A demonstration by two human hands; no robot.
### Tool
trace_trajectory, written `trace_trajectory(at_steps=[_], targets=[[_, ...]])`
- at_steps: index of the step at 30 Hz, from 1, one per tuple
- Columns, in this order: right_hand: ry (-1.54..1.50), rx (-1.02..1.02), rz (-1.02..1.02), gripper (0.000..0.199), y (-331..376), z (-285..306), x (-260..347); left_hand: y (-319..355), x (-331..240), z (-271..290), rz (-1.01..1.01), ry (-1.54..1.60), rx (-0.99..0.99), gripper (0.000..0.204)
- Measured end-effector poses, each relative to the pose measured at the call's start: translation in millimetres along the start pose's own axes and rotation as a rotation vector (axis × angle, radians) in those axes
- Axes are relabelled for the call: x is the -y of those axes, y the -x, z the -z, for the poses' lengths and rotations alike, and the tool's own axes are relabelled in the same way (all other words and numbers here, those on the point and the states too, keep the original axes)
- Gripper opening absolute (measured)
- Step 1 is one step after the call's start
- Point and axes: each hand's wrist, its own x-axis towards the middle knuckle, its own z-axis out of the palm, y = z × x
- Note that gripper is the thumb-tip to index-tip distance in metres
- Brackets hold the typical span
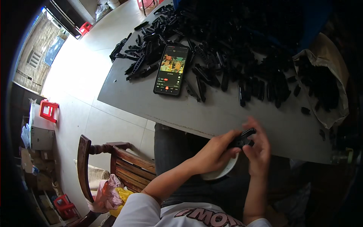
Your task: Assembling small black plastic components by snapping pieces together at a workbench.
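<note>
My left hand (219,148) is closed around a small black plastic part (242,140) with a slim upper piece that juts toward my right hand. Close beside the part's far end is my right hand (260,146), its fingers spread and smeared by motion, its thumb against or very near the part. Whether the right fingers touch it is hard to tell. Under both hands, over my lap, sits a white bowl (226,171), partly hidden by my left hand and wrist; its contents do not show.
A grey table (128,89) carries a big heap of black plastic parts (211,49). A lit phone (171,72) lies among them, and a paper sack (331,60) with black parts is at the right. Left of me stand a wooden chair (130,162) with cloths and a red stool (49,110).
</note>
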Motion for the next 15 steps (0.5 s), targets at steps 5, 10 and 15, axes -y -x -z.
trace_trajectory(at_steps=[5, 10, 15], targets=[[-0.348, 0.064, -0.187, 0.034, 9.7, -3.7, -18.6, 3.8, -0.2, -5.0, -0.049, -0.086, -0.096, 0.036], [-0.28, -0.17, -0.135, 0.022, -21.1, 18.9, -32.1, -15.6, 5.9, 45.1, -0.185, -0.92, -0.372, 0.036], [0.882, -0.186, 0.245, 0.024, -90.4, 42.4, -34.7, -26.9, 19.4, 63.7, -0.025, -1.377, -0.387, 0.051]])
